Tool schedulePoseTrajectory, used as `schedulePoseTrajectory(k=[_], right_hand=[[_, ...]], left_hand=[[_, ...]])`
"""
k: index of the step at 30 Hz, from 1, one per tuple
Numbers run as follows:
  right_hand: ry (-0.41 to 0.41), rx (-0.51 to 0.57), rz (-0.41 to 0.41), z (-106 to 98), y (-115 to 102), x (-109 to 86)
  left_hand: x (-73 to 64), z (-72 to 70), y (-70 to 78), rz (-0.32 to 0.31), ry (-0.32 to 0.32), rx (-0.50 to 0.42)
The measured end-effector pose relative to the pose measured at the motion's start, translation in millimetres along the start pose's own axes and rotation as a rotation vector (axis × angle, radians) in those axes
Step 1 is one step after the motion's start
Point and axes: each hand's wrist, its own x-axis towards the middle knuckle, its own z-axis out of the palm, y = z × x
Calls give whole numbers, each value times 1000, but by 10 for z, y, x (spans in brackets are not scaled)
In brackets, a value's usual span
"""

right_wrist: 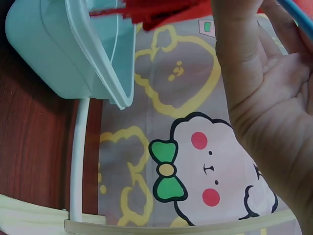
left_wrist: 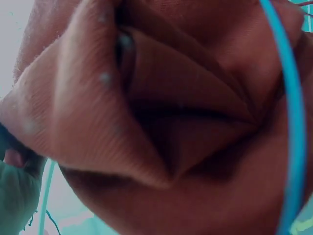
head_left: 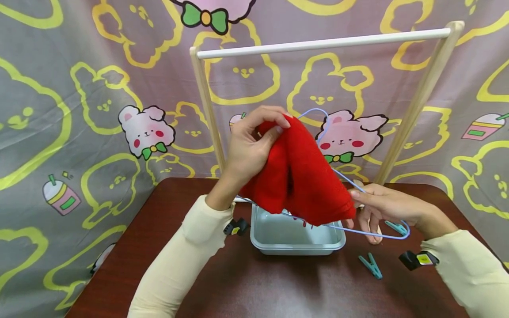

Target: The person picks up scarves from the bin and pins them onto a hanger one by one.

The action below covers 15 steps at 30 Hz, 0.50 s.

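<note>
My left hand (head_left: pixel 254 141) pinches the top of a folded red cloth (head_left: pixel 310 176) between thumb and fingers. The fabric hangs down over a blue wire clothes hanger (head_left: pixel 374 236), its lower folds draped in front of the bar. In the left wrist view the cloth (left_wrist: pixel 98 122) fills most of the picture, with the hanger wire (left_wrist: pixel 293 107) crossing at right. My right hand (head_left: pixel 385 210) grips the hanger's right side, its fingertips beside the cloth's lower edge. Thin red strips (right_wrist: pixel 107 11) show in the right wrist view. The cloth hides part of the hanger.
Beneath the cloth stands a pale blue basin (head_left: pixel 298 249) on the dark red-brown table (head_left: pixel 278 287). Two teal clothespins lie at right, one (head_left: pixel 371 266) in front of the other (head_left: pixel 396 228). Behind rises a wooden rack with a white rod (head_left: pixel 326 43), before a patterned curtain (head_left: pixel 99 110).
</note>
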Motion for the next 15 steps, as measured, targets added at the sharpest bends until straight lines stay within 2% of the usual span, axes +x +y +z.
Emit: schedulePoseTrajectory(k=[5,9,15], right_hand=[[-54,61,-64,-11,6,12],[13,59,-4,23,-24,18],[39,50,-1,41,-38,15]], left_hand=[[-36,18,-57,-15,17,-13],[-78,18,-101,-21,24,-19],[-112,41,-118,-57,27,-24]])
